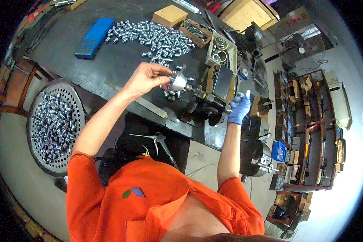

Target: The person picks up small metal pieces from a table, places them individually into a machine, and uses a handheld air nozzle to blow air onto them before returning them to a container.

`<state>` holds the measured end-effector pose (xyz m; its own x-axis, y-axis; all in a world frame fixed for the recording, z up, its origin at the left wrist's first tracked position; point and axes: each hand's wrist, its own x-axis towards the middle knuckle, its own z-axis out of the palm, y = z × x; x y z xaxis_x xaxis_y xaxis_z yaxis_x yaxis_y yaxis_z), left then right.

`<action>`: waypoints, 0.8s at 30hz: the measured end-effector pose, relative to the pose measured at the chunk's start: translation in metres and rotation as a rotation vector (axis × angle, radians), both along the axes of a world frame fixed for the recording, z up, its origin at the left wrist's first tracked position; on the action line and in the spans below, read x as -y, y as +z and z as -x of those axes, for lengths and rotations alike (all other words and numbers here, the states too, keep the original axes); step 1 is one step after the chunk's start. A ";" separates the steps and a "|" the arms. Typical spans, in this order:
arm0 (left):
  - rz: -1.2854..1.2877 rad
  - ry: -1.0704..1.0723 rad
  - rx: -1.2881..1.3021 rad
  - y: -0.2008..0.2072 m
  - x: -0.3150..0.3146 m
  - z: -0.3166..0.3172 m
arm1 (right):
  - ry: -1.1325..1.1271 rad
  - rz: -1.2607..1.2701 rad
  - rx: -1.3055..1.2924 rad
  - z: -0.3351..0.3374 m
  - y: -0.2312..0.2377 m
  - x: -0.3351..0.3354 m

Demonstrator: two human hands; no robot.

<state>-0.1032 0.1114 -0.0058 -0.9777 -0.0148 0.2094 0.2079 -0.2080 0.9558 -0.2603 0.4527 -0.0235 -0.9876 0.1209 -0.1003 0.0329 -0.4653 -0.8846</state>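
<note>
Nearest, at the person's left, a round perforated tray (39,133) is heaped with small silver metal sleeves (52,123). Past it, at the worktop (121,60) edge, the bare left hand (146,77) has its fingers (162,72) pinched on one small sleeve at the rim of a round metal fixture (177,82), whose face carries several such sleeves on pegs. The fixture sits on a dark spindle unit (207,104). The right hand (238,109), in a blue glove, has its fingers curled round a lever knob (238,97) at the far end of that unit.

The step in hand looks like loading or unloading the fixture, sleeve by sleeve; the next move calls for a fine pinch held square to the peg, with the lever kept steady.

Farther off lies a loose pile of sleeves (157,38), beside a blue case (93,37). A cardboard box (195,32) holds thin wire parts, and a pale tray (221,50) holds metal rings.
</note>
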 end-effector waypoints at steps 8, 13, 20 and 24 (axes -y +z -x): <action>-0.004 0.029 0.051 -0.002 -0.003 -0.002 | 0.019 0.034 0.048 -0.064 -0.058 0.006; 0.030 0.034 0.096 0.007 -0.006 -0.002 | 0.096 0.086 0.081 -0.114 -0.036 -0.004; 0.251 0.114 0.009 -0.001 -0.008 0.001 | 0.000 0.005 0.143 -0.112 -0.037 -0.004; 0.324 0.175 0.094 0.002 -0.019 -0.001 | -0.120 0.108 0.111 -0.099 -0.044 0.009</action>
